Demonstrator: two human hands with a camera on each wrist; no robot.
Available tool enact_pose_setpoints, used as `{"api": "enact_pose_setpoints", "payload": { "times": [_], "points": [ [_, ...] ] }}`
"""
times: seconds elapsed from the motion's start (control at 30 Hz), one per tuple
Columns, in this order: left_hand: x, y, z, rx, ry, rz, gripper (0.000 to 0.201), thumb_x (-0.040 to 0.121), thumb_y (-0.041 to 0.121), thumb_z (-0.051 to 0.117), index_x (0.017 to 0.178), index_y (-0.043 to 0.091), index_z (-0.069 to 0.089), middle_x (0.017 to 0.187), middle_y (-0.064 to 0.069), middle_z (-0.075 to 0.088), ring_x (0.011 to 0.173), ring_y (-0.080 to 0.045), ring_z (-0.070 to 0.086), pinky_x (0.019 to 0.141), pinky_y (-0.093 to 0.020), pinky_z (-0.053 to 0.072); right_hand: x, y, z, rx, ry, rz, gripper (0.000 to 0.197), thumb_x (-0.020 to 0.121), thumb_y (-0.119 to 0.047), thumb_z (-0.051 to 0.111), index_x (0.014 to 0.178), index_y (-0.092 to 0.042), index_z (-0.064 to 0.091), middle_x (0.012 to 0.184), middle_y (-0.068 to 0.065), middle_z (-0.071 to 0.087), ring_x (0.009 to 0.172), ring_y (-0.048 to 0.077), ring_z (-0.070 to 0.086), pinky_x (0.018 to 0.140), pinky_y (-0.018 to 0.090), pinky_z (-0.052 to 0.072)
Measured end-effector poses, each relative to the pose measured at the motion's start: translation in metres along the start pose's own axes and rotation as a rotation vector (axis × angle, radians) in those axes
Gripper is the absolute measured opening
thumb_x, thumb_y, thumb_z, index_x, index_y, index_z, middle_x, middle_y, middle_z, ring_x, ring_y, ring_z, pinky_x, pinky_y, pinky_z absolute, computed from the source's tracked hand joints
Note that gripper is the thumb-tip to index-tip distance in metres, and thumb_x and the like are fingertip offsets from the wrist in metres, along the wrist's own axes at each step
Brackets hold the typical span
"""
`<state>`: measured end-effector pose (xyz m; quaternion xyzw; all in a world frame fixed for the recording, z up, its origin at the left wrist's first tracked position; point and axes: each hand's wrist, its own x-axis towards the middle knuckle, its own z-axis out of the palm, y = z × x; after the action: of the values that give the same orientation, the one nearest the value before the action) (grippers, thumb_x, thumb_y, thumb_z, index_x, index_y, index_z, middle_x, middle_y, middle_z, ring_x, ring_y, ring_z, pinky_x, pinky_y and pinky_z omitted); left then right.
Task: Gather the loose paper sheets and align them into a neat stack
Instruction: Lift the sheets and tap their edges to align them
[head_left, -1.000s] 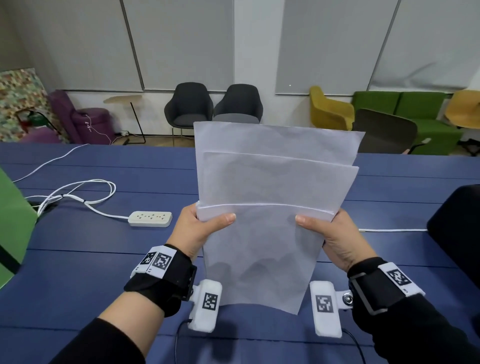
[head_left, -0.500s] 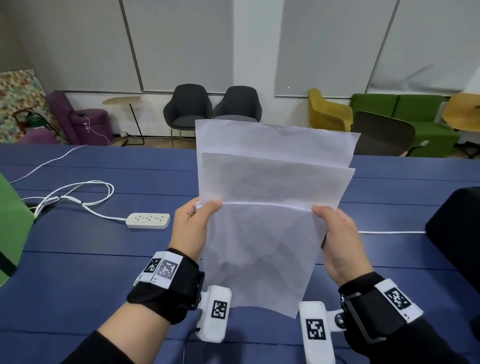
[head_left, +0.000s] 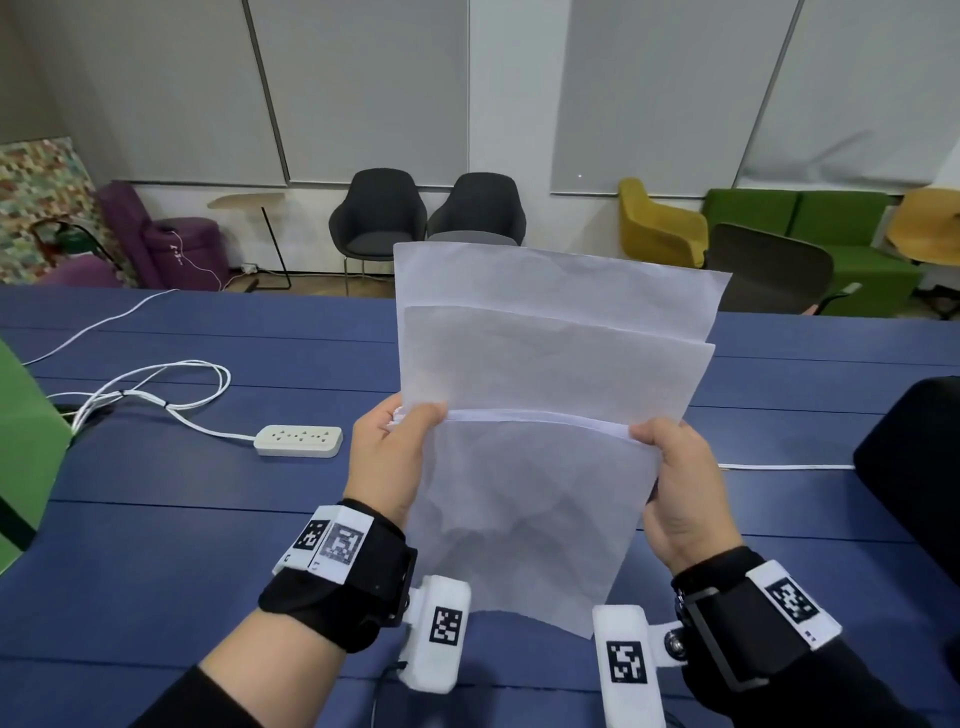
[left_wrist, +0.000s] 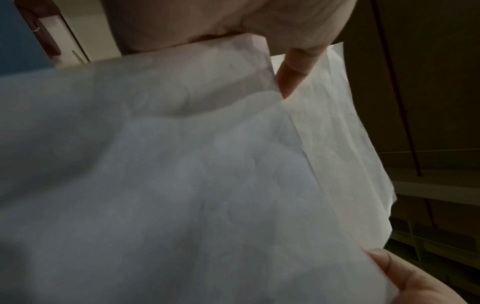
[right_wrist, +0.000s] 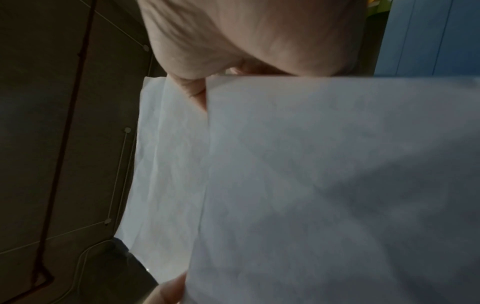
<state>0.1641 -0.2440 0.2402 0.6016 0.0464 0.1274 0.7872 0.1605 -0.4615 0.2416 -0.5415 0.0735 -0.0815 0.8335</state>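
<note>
Several white paper sheets (head_left: 540, 493) stand upright in the air above the blue table (head_left: 156, 545), their top edges stepped at three heights. My left hand (head_left: 397, 457) grips their left edge, thumb in front at the nearest sheet's top corner. My right hand (head_left: 675, 483) grips the right edge, thumb in front too. In the left wrist view the sheets (left_wrist: 207, 185) fill the frame with a finger behind them. The right wrist view shows the sheets (right_wrist: 311, 185) the same way. The fingers behind the paper are mostly hidden.
A white power strip (head_left: 298, 440) with a coiled cable (head_left: 156, 389) lies on the table to the left. A green object (head_left: 26, 441) stands at the left edge, a black one (head_left: 914, 467) at the right. Chairs (head_left: 379, 218) line the far wall.
Both hands slid up the sheets' side edges toward the nearest sheet's top corners. The sheets dropped slightly, and the steps between their top edges shrank a little.
</note>
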Motion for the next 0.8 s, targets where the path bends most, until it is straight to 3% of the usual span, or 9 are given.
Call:
{"api": "enact_pose_setpoints", "payload": {
  "times": [0.13,0.2,0.27,0.33,0.4,0.5,0.6,0.7,0.8],
  "points": [
    [0.004,-0.002,0.001,0.003,0.035,0.011,0.023,0.064,0.012,0.053,0.050,0.021,0.037,0.059,-0.002,0.034,0.065,-0.023,0.031,0.059,-0.031,0.025,-0.002,0.001,0.000,0.013,-0.044,-0.100,0.027,0.090,-0.003,0.043,0.066,-0.014,0.048,0.053,-0.011,0.056,0.048,0.005,0.055,0.053,0.026,0.041],
    [0.003,-0.001,0.000,-0.013,0.018,0.029,0.017,0.063,0.012,0.051,0.053,0.016,0.039,0.054,0.002,0.038,0.058,-0.019,0.034,0.055,-0.029,0.026,-0.003,0.008,-0.003,0.024,-0.110,-0.159,0.019,0.091,-0.031,0.055,0.089,-0.013,0.061,0.086,-0.003,0.069,0.080,0.012,0.066,0.076,0.035,0.052],
    [0.000,-0.004,-0.002,-0.054,-0.046,0.055,0.013,0.067,0.020,0.057,0.067,0.009,0.050,0.067,-0.005,0.047,0.067,-0.019,0.044,0.059,-0.029,0.033,-0.006,0.015,-0.008,-0.142,-0.133,-0.222,0.046,0.073,-0.051,0.067,0.105,-0.019,0.058,0.107,0.001,0.067,0.100,0.017,0.062,0.090,0.039,0.048],
    [-0.002,-0.011,-0.009,-0.023,-0.126,0.105,0.033,0.069,0.037,0.064,0.084,0.008,0.059,0.082,-0.006,0.060,0.079,-0.018,0.056,0.068,-0.027,0.045,-0.011,0.023,-0.013,-0.279,-0.123,-0.272,0.048,0.064,-0.044,0.069,0.106,-0.027,0.053,0.105,-0.008,0.066,0.097,0.005,0.064,0.085,0.024,0.052],
    [-0.003,-0.019,-0.015,0.103,-0.148,0.155,0.039,0.068,0.043,0.069,0.094,0.014,0.066,0.090,0.008,0.072,0.086,-0.010,0.067,0.076,-0.021,0.052,-0.013,0.034,-0.019,-0.346,-0.115,-0.256,0.050,0.067,-0.026,0.078,0.107,-0.034,0.049,0.106,-0.010,0.067,0.097,0.002,0.066,0.079,0.016,0.053],
    [-0.008,-0.028,-0.016,0.182,-0.137,0.120,0.020,0.074,0.014,0.079,0.092,0.016,0.071,0.088,0.005,0.078,0.086,-0.009,0.072,0.076,-0.025,0.054,-0.010,0.043,-0.022,-0.392,-0.100,-0.177,0.047,0.079,0.003,0.070,0.111,-0.027,0.052,0.110,0.001,0.069,0.102,0.016,0.068,0.077,0.019,0.056],
    [-0.008,-0.028,-0.014,0.203,-0.128,0.139,0.023,0.076,-0.002,0.073,0.080,0.020,0.072,0.077,0.011,0.077,0.077,-0.004,0.072,0.071,-0.017,0.054,-0.005,0.039,-0.017,-0.382,-0.089,-0.156,0.035,0.084,0.003,0.064,0.113,-0.014,0.056,0.109,0.006,0.071,0.097,0.016,0.070,0.076,0.021,0.055],
    [-0.006,-0.020,-0.013,0.172,-0.136,0.164,0.017,0.070,0.010,0.080,0.084,0.016,0.075,0.084,0.004,0.078,0.083,-0.012,0.073,0.078,-0.026,0.057,-0.005,0.027,-0.013,-0.316,-0.117,-0.186,0.036,0.086,0.005,0.061,0.117,-0.012,0.054,0.110,0.006,0.070,0.092,0.009,0.070,0.075,0.020,0.056],
    [-0.004,-0.013,-0.013,0.124,-0.148,0.183,0.037,0.058,0.032,0.081,0.092,0.018,0.072,0.092,0.000,0.078,0.090,-0.017,0.072,0.080,-0.030,0.057,-0.010,0.017,-0.011,-0.257,-0.134,-0.189,0.042,0.079,-0.001,0.070,0.113,-0.021,0.053,0.115,0.006,0.069,0.106,0.020,0.068,0.089,0.035,0.054]
  ]
}}
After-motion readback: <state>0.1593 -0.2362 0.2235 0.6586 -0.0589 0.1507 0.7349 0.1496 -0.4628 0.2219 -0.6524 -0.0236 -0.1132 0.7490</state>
